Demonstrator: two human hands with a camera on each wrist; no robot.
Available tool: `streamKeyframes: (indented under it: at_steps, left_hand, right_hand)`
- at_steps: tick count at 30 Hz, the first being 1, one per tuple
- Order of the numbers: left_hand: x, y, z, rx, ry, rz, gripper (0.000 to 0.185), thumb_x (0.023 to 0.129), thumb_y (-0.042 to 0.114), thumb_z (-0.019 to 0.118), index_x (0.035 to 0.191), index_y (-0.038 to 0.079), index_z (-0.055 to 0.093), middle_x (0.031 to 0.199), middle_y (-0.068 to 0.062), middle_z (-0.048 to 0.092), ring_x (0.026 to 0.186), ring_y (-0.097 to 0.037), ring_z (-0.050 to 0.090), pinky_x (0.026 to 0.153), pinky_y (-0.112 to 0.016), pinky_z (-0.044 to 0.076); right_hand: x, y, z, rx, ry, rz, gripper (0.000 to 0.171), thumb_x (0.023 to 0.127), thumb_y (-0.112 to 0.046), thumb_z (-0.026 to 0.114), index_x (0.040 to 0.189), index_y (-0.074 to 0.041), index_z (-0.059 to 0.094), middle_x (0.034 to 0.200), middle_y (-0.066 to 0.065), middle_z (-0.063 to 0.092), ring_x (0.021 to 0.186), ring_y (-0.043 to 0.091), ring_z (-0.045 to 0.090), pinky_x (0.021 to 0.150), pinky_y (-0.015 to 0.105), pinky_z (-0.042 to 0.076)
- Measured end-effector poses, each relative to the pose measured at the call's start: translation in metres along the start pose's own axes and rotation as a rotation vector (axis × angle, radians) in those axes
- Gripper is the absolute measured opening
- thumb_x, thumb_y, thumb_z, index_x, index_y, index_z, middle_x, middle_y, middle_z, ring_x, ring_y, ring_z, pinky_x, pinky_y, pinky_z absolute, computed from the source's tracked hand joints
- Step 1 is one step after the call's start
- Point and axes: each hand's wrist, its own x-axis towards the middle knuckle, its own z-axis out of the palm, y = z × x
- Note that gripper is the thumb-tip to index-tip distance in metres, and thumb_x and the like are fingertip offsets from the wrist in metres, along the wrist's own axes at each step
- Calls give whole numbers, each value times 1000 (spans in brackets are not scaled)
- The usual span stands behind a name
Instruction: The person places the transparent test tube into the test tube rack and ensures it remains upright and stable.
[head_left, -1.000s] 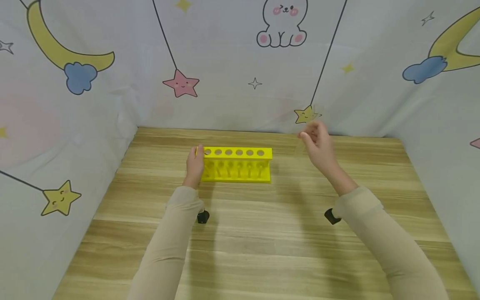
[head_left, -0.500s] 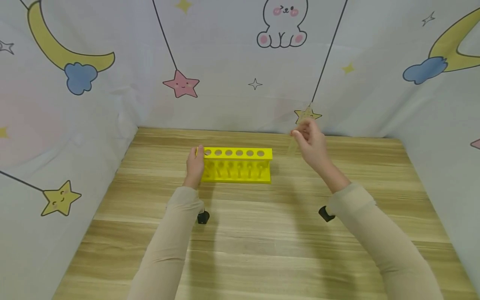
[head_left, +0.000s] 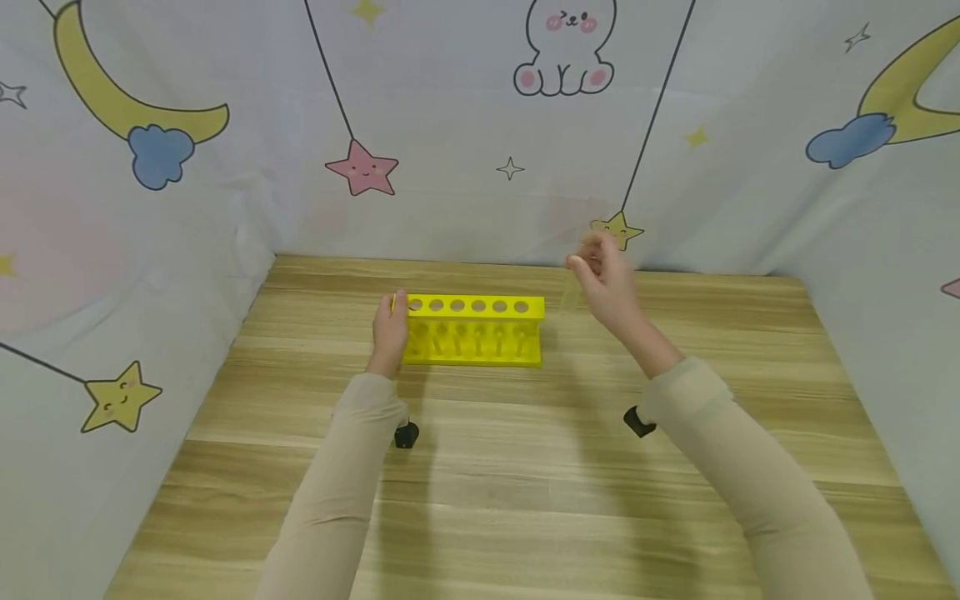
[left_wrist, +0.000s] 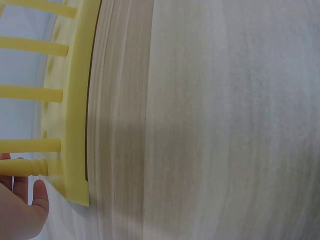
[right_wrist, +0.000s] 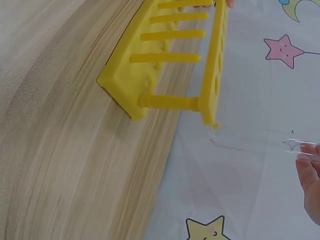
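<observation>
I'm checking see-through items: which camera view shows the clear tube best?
The right wrist view: the clear tube appears largest, its outline and end traceable. The head view shows it small and faint; the left wrist view doesn't show it.

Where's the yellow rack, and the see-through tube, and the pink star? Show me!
Yellow rack [head_left: 472, 314]: head view, on the front edge of its top shelf.
See-through tube [right_wrist: 252, 141]: right wrist view, on the middle of its clear side.
Pink star [head_left: 363, 170]: head view, in the middle of the star.
</observation>
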Motion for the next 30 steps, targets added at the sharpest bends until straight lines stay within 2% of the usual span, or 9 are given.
streamKeyframes:
  at_steps: [6, 12, 15, 19, 22, 25, 30]
  left_hand:
    - [0, 0, 0, 6, -4, -5, 56, 92, 51, 25, 123, 6, 39, 128, -13, 43, 116, -28, 39, 97, -42, 32]
    - [0, 0, -1, -3, -13, -5, 55, 92, 51, 25, 123, 6, 39, 128, -13, 43, 117, -28, 38, 98, -43, 32]
    - [-1, 1, -1, -11, -18, -6, 55, 93, 50, 26, 122, 6, 39, 128, -13, 42, 117, -28, 38, 98, -43, 31]
    - [-2, 2, -2, -15, -21, -11, 55, 93, 49, 26, 123, 6, 38, 129, -12, 42, 118, -27, 37, 99, -43, 31]
    - [-2, 2, -2, -16, -21, -12, 55, 93, 49, 27, 124, 6, 38, 129, -12, 42, 118, -28, 37, 99, -42, 31]
    - [-2, 1, -1, -22, -15, -11, 54, 93, 49, 27, 122, 6, 39, 128, -13, 42, 116, -27, 38, 98, -43, 31]
    - [-2, 1, -1, -29, -12, -12, 53, 93, 49, 27, 120, 6, 40, 126, -12, 43, 113, -27, 38, 96, -42, 32]
  right_hand:
    - [2, -8, 4, 12, -14, 9, 23, 90, -8, 49, 107, 3, 39, 87, 17, 54, 89, 27, 59, 77, 21, 47]
    - [1, -30, 8, 36, -30, -5, 21, 89, 2, 45, 106, 11, 36, 86, 22, 50, 88, 35, 56, 73, 15, 44]
    - [1, -31, 10, 35, -38, 11, 22, 89, 0, 45, 107, 9, 37, 88, 22, 51, 87, 32, 56, 72, 15, 43]
    - [5, -20, 16, 30, -36, 13, 21, 90, -5, 47, 107, 4, 38, 87, 18, 52, 86, 28, 56, 73, 19, 45]
    - [6, -22, 19, 38, -34, 23, 22, 89, -4, 48, 107, 5, 39, 87, 19, 53, 88, 32, 57, 72, 17, 44]
    - [4, -37, 20, 40, -37, 43, 24, 89, 0, 47, 108, 9, 38, 89, 23, 53, 90, 36, 56, 73, 16, 43]
    - [5, -40, 25, 36, -39, 48, 24, 89, 1, 47, 109, 11, 38, 90, 24, 53, 89, 34, 57, 74, 20, 45]
